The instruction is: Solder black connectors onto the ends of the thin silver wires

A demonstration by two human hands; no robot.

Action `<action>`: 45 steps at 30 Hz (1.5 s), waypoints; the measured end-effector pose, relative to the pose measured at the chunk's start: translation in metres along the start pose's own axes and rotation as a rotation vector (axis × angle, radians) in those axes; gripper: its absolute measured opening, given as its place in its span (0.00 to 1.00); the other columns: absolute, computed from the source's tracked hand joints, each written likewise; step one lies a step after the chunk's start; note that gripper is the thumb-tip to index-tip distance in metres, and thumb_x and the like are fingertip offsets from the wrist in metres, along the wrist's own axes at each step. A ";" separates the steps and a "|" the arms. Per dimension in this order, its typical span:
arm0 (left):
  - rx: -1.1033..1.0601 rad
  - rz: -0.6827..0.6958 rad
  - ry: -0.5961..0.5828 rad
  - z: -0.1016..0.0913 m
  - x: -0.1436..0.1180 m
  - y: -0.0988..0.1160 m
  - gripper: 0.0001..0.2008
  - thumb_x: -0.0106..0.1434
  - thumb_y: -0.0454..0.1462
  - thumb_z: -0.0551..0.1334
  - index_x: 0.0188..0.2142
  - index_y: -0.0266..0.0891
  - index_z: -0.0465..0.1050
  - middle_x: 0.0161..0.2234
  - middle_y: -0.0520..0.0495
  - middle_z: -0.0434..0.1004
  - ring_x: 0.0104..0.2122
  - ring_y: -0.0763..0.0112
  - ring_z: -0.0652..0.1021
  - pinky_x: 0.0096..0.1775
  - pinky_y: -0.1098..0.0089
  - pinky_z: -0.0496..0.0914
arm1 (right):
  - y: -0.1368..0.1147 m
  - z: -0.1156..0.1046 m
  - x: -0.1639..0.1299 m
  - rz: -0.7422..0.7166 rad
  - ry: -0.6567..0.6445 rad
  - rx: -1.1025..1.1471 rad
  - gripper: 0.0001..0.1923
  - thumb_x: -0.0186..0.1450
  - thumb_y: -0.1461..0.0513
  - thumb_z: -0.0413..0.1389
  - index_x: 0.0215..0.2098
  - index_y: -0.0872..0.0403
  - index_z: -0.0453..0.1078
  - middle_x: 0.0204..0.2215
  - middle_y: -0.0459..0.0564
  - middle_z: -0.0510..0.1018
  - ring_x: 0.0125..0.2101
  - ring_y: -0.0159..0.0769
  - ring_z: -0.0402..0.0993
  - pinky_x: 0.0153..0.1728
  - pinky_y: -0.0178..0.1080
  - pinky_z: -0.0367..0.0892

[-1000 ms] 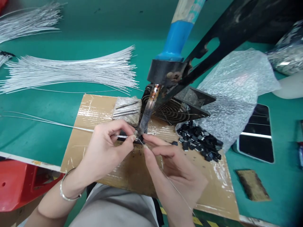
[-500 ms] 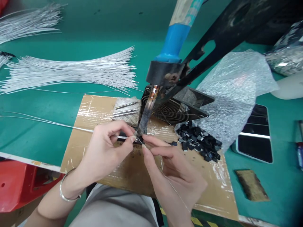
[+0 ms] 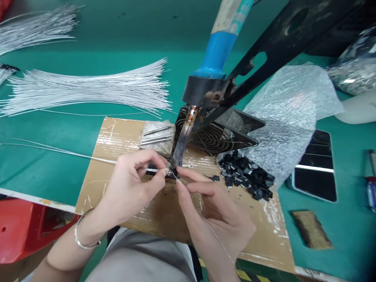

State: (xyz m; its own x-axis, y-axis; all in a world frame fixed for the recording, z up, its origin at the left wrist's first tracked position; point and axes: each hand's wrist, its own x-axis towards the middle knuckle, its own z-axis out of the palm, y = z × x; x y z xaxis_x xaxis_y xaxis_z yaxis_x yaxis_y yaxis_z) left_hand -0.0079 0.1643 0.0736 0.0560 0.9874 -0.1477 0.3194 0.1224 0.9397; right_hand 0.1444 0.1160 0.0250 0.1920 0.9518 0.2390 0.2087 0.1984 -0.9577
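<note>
While two thin silvery wires [image 3: 101, 159] trail leftward over the green desk [image 3: 44, 129], my left hand [image 3: 164, 166] pinches them near their right end, thumb and forefinger pressed together. My right hand [image 3: 178, 176], its fingers curled and thumb drawn close, grips one fine grey strand [image 3: 217, 237] whose near end points toward the wire end. Directly above stands one blue-handled soldering iron [image 3: 217, 51], its dark tip just beside my left fingertips; whether it touches the wires I cannot tell. Behind sits one black round-grilled fan [image 3: 211, 139]. Three slim metal rods [image 3: 156, 130] lie on one pale fibrous square pad [image 3: 157, 149], upon one brown cardboard sheet [image 3: 123, 135]. To the right are one heap of small black rectangular pieces [image 3: 246, 176], too many to count, one dark-screened phone [image 3: 315, 182] and one brown rectangular sponge [image 3: 311, 230].
</note>
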 end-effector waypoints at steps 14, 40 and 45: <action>-0.008 -0.011 -0.010 0.000 -0.001 0.001 0.05 0.60 0.30 0.64 0.29 0.39 0.75 0.32 0.50 0.82 0.32 0.69 0.78 0.33 0.70 0.69 | 0.000 0.001 0.001 -0.049 0.002 -0.005 0.11 0.64 0.72 0.65 0.38 0.51 0.75 0.45 0.51 0.87 0.44 0.40 0.86 0.49 0.41 0.79; 0.004 -0.003 0.001 0.000 0.000 0.001 0.05 0.60 0.30 0.64 0.29 0.39 0.76 0.31 0.49 0.82 0.32 0.69 0.79 0.32 0.70 0.69 | 0.003 0.001 -0.001 -0.093 0.005 -0.059 0.11 0.64 0.71 0.65 0.39 0.50 0.75 0.44 0.50 0.87 0.44 0.41 0.86 0.47 0.42 0.80; -0.008 -0.004 -0.001 0.001 0.000 -0.001 0.05 0.60 0.30 0.64 0.29 0.39 0.76 0.31 0.49 0.82 0.32 0.69 0.79 0.33 0.70 0.69 | 0.001 0.001 0.002 -0.107 0.003 -0.081 0.10 0.64 0.71 0.65 0.38 0.50 0.75 0.43 0.50 0.87 0.42 0.41 0.87 0.46 0.42 0.81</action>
State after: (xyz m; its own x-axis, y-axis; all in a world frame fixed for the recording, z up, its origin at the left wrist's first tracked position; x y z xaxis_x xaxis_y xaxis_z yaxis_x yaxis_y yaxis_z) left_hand -0.0072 0.1645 0.0727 0.0552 0.9868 -0.1520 0.3124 0.1275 0.9414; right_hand 0.1445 0.1182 0.0240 0.1675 0.9254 0.3399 0.3046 0.2793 -0.9106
